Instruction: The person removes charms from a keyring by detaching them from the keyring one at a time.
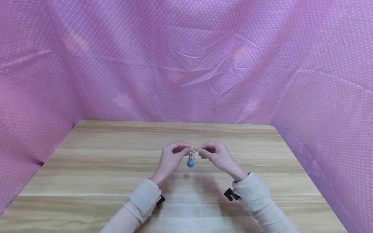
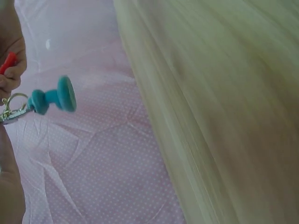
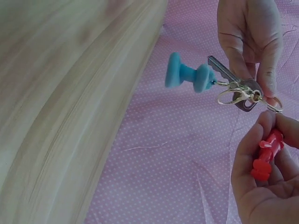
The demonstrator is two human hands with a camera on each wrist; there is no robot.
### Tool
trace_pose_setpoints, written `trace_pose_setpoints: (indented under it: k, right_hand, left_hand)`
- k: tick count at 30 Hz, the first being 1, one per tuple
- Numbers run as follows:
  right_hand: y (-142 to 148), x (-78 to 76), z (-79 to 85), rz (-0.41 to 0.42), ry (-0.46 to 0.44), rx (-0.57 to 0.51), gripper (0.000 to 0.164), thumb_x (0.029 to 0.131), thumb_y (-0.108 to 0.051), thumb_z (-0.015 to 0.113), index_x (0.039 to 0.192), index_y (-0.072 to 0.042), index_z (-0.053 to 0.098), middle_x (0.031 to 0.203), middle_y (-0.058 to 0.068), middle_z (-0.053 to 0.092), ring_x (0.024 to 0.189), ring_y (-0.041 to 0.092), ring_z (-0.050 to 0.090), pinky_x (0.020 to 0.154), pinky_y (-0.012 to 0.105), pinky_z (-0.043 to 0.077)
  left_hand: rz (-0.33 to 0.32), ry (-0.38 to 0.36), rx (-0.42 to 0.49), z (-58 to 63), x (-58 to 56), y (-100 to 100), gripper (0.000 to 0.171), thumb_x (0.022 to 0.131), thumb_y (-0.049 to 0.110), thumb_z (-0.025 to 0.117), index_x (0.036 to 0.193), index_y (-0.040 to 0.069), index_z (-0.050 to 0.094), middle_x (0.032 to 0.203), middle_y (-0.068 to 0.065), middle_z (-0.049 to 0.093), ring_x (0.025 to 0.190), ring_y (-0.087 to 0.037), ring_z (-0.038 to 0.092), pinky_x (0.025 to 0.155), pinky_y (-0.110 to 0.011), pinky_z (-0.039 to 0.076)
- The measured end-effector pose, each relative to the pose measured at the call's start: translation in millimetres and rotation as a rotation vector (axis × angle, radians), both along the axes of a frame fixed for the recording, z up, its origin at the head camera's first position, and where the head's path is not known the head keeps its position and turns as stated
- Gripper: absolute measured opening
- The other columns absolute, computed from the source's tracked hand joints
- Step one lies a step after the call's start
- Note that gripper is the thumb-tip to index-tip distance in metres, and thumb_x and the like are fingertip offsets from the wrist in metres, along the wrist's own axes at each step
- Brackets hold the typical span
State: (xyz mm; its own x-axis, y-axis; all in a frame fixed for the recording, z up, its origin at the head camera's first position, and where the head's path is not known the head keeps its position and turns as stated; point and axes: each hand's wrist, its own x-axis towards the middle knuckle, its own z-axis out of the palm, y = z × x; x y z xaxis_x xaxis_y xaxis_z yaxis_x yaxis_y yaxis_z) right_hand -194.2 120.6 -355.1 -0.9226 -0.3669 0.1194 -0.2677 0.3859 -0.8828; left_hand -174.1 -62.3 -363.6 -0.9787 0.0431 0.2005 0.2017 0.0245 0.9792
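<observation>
Both hands are raised over the table, fingertips close together. My left hand (image 1: 172, 158) pinches a gold split key ring (image 3: 276, 105) between thumb and finger. A metal key (image 3: 224, 70) and gold clasps are bunched at that ring. From it dangles a blue spool-shaped charm (image 3: 189, 74), which hangs below the fingers as a blue drop-like shape in the head view. My right hand (image 1: 217, 157) holds a small red charm (image 3: 268, 154) in its curled fingers, with its thumb and fingertip right at the ring. The red charm also shows at the left wrist view's edge.
A light wood-grain table (image 1: 116, 174) lies beneath the hands. Pink dotted cloth (image 1: 186, 81) hangs behind it and along both sides. Black straps (image 1: 231, 194) show at the beige sleeve cuffs (image 1: 253, 187).
</observation>
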Motion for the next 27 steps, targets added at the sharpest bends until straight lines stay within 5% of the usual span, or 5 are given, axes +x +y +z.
trace_pose_setpoints:
  k: [7,16,27]
  right_hand:
    - [0.7,2.6,0.7,-0.014,0.045,-0.004,0.014,0.088,-0.009,0.060,0.093,0.002,0.067,0.083,0.016,0.068,0.069,0.011,0.061,0.064,0.022,0.053]
    - [1.4,3.4,-2.9,-0.001,0.053,0.058,0.015,0.087,-0.016,0.063,0.093,-0.003,0.069,0.081,0.009,0.067,0.071,0.011,0.059,0.065,0.025,0.053]
    - [4.7,3.9,-1.8,0.005,0.027,0.074,0.024,0.081,-0.012,0.069,0.102,-0.001,0.066,0.094,0.012,0.068,0.077,0.011,0.062,0.065,0.019,0.054]
  left_hand:
    - [-0.022,0.156,-0.199,-20.5,-9.1,-0.1,0.017,0.081,0.012,0.069,0.098,0.007,0.069,0.098,-0.004,0.065,0.086,-0.017,0.066,0.079,-0.022,0.055]
    - [-0.019,0.298,-0.381,-21.5,-9.7,0.7,0.009,0.081,0.008,0.068,0.090,0.008,0.071,0.089,0.000,0.069,0.081,-0.010,0.065,0.071,-0.017,0.055]
    - [0.008,0.307,-0.379,-19.9,-12.6,-6.4,0.007,0.081,0.007,0.068,0.087,0.007,0.072,0.086,0.001,0.068,0.078,-0.009,0.064,0.070,-0.016,0.055]
